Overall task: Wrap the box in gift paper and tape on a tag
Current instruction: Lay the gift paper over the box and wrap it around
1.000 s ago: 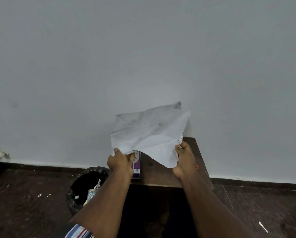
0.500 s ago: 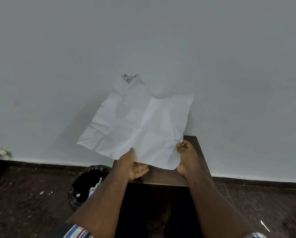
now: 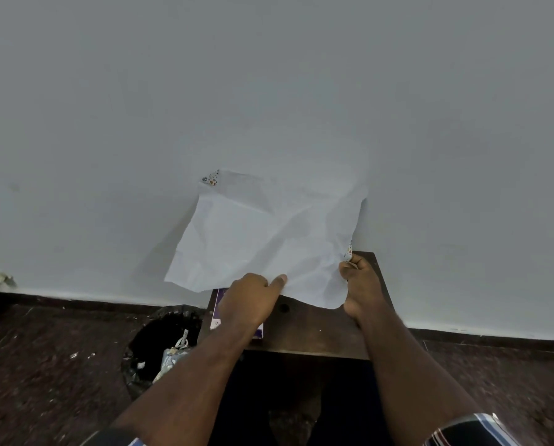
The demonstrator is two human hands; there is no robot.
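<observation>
A pale grey wall (image 3: 269,91) filled most of the view, meeting a dark speckled floor (image 3: 44,365) along a dark skirting strip. Against the wall stood a small dark wooden table (image 3: 314,329).

The gift paper (image 3: 262,239) stood up off the table with its plain white back toward the camera, creased, leaning up against the wall. Its long axis ran up and slightly left from the table, and its lower left corner hung out past the table's left edge. A folded-over top left corner and a sliver at the right edge showed the printed side.

The right hand (image 3: 360,284) pinched the paper's lower right edge, fingers curled round it. The left hand (image 3: 253,300) met the sheet's bottom edge, thumb (image 3: 278,281) extended onto the paper and the other fingers curled; whether they gripped the sheet from behind could not be told.

The box (image 3: 217,312), purple and white, lay flat on the table's left part, mostly hidden under the left hand and wrist, its long axis running away from the camera toward the wall.

A black-lined bin (image 3: 159,346) holding scraps sat on the floor just left of the table.
</observation>
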